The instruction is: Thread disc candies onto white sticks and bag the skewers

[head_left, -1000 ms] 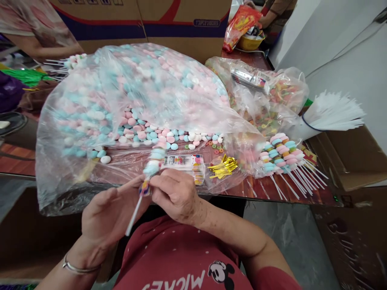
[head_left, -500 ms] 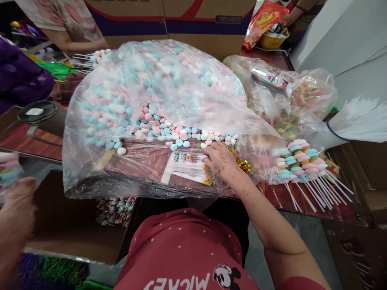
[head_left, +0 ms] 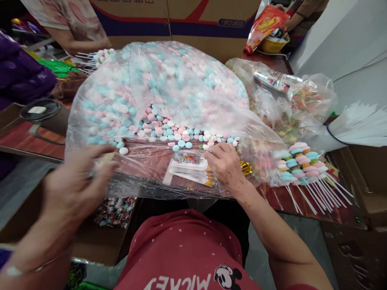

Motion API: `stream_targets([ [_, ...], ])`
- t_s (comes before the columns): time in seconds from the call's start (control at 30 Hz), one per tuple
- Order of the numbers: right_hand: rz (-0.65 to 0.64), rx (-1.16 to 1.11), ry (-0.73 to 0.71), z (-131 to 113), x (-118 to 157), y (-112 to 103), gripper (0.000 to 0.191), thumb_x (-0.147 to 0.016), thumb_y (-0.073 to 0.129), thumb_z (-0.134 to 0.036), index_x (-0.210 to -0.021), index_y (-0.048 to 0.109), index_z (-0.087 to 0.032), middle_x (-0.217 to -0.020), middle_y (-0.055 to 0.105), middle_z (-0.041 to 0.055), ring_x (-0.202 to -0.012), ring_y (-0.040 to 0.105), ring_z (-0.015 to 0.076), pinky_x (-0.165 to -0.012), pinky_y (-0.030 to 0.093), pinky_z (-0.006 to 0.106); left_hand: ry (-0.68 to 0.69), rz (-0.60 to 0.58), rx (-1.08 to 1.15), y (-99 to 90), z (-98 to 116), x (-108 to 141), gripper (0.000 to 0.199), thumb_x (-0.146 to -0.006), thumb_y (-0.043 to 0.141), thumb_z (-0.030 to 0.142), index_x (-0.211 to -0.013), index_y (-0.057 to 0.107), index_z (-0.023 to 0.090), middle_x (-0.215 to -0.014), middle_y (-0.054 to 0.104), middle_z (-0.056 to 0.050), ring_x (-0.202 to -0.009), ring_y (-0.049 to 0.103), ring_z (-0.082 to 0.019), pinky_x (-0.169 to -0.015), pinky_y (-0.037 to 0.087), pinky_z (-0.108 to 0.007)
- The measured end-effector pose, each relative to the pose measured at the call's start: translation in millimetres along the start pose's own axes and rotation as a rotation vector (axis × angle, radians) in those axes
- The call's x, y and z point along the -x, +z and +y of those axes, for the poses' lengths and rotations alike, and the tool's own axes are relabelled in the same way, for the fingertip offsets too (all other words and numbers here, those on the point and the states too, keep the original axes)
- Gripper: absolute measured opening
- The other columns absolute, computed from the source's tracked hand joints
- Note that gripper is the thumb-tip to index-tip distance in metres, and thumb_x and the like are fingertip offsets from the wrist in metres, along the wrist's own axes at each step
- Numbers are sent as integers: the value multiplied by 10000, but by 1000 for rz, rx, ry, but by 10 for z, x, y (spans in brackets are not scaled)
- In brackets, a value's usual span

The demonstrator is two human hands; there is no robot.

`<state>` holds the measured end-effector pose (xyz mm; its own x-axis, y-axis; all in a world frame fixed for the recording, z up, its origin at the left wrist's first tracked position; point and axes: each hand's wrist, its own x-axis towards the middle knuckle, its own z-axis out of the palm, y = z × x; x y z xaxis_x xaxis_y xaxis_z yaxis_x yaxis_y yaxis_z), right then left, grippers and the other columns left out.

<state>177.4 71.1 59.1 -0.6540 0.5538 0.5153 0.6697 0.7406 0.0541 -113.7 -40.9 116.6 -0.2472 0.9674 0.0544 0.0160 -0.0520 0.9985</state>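
My left hand [head_left: 77,187], blurred by motion, hovers over the left front of the clear plastic sheet [head_left: 136,161]. Its thumb and fingers are apart, and I see nothing held between them. My right hand [head_left: 225,165] has its fingers curled down at the front edge of the pastel candies [head_left: 181,139]. What its fingertips hold, if anything, is hidden. Just left of it lies a stack of printed clear packets [head_left: 189,167]. Gold twist ties [head_left: 246,167] show behind the right wrist. Candy skewers on white sticks [head_left: 302,163] lie to the right.
A large bag of pastel candies [head_left: 181,76] fills the table's middle. Bags of gummy rings [head_left: 308,94] and a bundle of white sticks [head_left: 363,125] are at right. A dark mug [head_left: 50,119] stands left. An open box [head_left: 90,241] sits below. Another person's arm [head_left: 72,44] shows behind.
My left hand has swung in from the far left edge; the pastel item near it is out of sight. My right hand has stayed by the packets, its fingers more curled.
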Motion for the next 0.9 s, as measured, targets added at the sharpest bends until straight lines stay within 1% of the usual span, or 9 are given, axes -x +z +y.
stream_targets([
  [0.07, 43, -66, -49, -87, 17, -118, 193, -993, 476, -187, -938, 661, -194, -884, 659, 60, -880, 482, 213, -790, 366, 378, 252, -83, -551, 342, -105, -241, 434, -677, 836, 407, -1052, 705, 232, -1136, 689, -36, -1156, 584, -304, -1023, 457, -417],
  [0.13, 92, -130, -87, -139, 70, -189, 199, -997, 464, -188, -1003, 662, -202, -932, 674, 64, -925, 509, 212, -831, 372, 388, 352, -305, -720, 698, -198, -392, 399, -713, 773, 435, -1003, 680, 178, -1090, 693, -105, -1101, 595, -313, -1004, 440, -464],
  [0.2, 128, -180, -87, -152, 146, -223, 205, -991, 460, -174, -1034, 656, -216, -966, 682, 59, -946, 539, 204, -863, 386, 387, 284, -524, -761, 972, -267, -462, 176, -817, 646, 355, -858, 658, 184, -864, 684, -53, -879, 617, -232, -866, 472, -383],
  [0.27, 159, -267, 17, -140, 228, -235, 196, -975, 479, -181, -1080, 640, -220, -1019, 683, 67, -969, 566, 204, -890, 409, 388, 160, -664, -725, 1124, -310, -485, 140, -849, 569, 291, -785, 626, 181, -734, 626, -6, -726, 565, -168, -739, 448, -301],
  [0.37, 164, -553, 369, -122, 334, -244, 335, -898, 598, -266, -1223, 566, -196, -1121, 657, 100, -960, 598, 207, -857, 472, 375, 52, -728, -625, 1196, -340, -491, 139, -835, 560, 281, -751, 592, 176, -672, 552, 32, -650, 486, -122, -635, 377, -240],
  [0.47, 39, -840, 598, -128, 394, -271, 257, -867, 607, -273, -1106, 611, -178, -945, 673, 42, -802, 604, 161, -720, 483, 290, 4, -742, -533, 1230, -358, -477, 142, -804, 593, 290, -727, 548, 179, -638, 492, 51, -618, 436, -104, -584, 337, -218],
  [0.53, -1, -910, 610, -139, 412, -291, 116, -889, 565, -245, -938, 648, -180, -805, 652, 0, -725, 580, 133, -674, 453, 251, -34, -740, -466, 1262, -376, -457, 192, -787, 624, 332, -723, 520, 183, -640, 486, 51, -608, 425, -101, -568, 335, -214],
  [0.7, 89, -811, 511, -154, 454, -282, 156, -940, 532, -243, -836, 630, -180, -737, 613, -10, -676, 543, 119, -656, 418, 239, -79, -778, -393, 1294, -415, -413, 263, -827, 584, 405, -700, 544, 178, -612, 518, 30, -576, 449, -104, -551, 351, -217],
  [0.9, 255, -521, 355, -183, 518, -205, 300, -1008, 442, -280, -737, 539, -197, -675, 543, 10, -652, 479, 144, -641, 400, 275, 211, -783, -474, 1318, -459, -379, 278, -895, 477, 302, -649, 519, 180, -561, 449, 48, -537, 398, -92, -542, 323, -213],
])
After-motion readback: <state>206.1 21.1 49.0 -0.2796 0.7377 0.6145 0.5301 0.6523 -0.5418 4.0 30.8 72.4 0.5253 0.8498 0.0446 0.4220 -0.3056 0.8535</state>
